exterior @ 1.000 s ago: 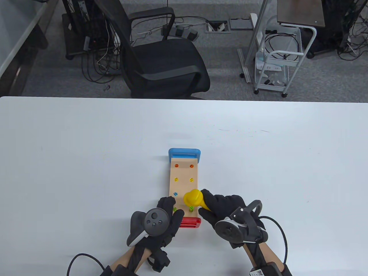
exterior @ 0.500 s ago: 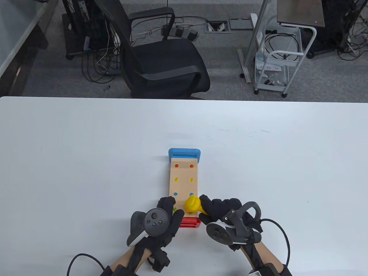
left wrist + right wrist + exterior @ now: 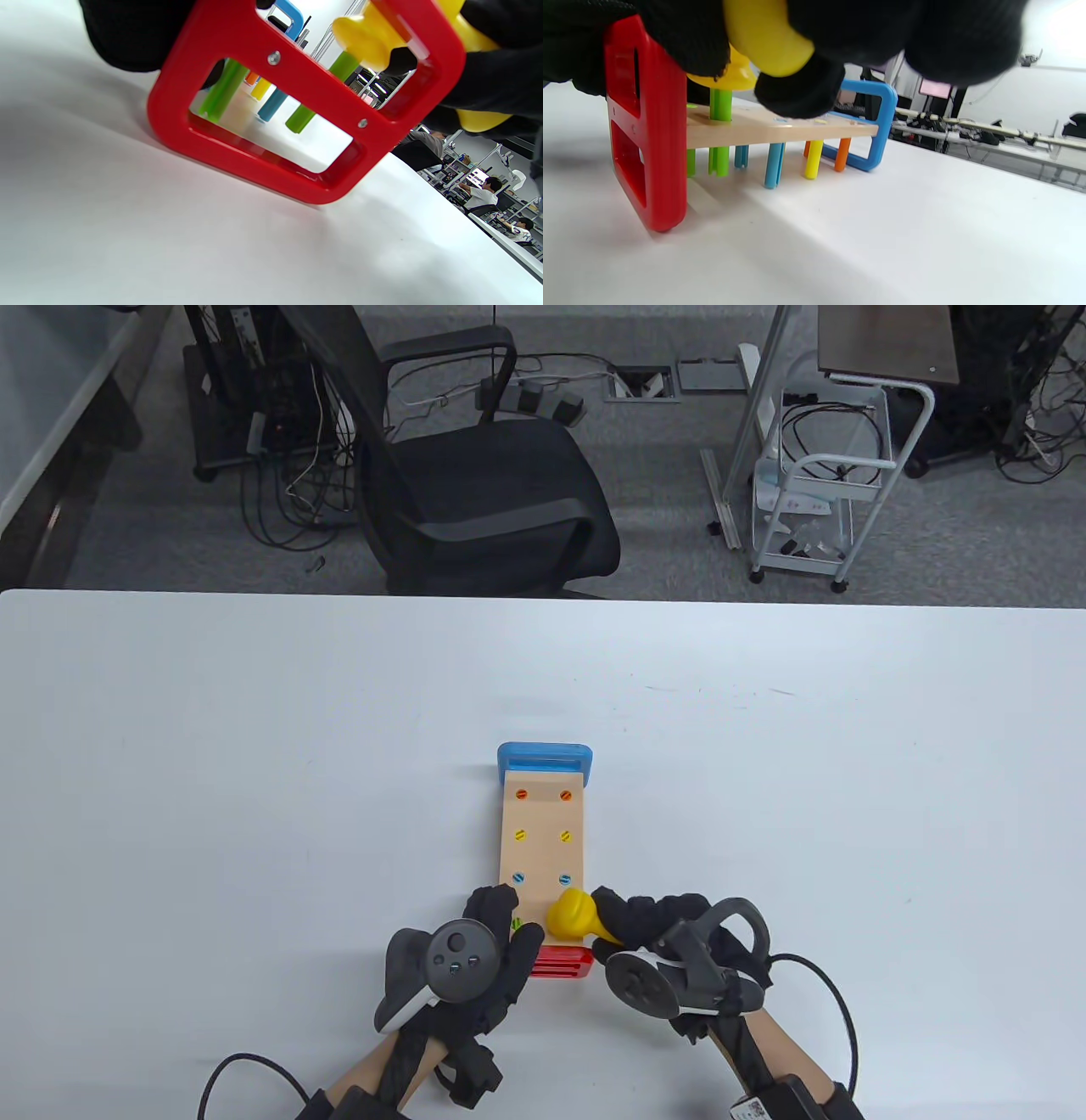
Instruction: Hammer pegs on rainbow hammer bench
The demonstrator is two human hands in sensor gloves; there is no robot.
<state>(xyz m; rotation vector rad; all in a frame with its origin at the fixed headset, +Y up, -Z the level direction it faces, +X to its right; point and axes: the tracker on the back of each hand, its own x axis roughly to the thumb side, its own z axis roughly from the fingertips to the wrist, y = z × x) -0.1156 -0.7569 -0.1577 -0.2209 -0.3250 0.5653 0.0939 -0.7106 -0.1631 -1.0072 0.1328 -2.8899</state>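
The hammer bench (image 3: 543, 848) is a wooden board with a blue end frame (image 3: 544, 756) at the far end and a red end frame (image 3: 561, 962) at the near end. Orange, yellow and blue pegs sit flush in it. My left hand (image 3: 488, 937) rests on the bench's near left corner by a green peg. My right hand (image 3: 649, 925) grips the yellow hammer (image 3: 570, 913). In the right wrist view the hammer head (image 3: 736, 76) presses on the near right green peg (image 3: 720, 106), which still stands above the board (image 3: 780, 129). The left wrist view shows the red frame (image 3: 271, 127) close up.
The white table (image 3: 254, 780) spreads wide around the bench. A black office chair (image 3: 475, 475) stands behind the far edge, and a white cart (image 3: 814, 500) stands to the back right. Glove cables trail off the near edge.
My right hand has swung the hammer down and toward me, from above the right blue peg onto the near right green peg. The left hand and the bench have not moved.
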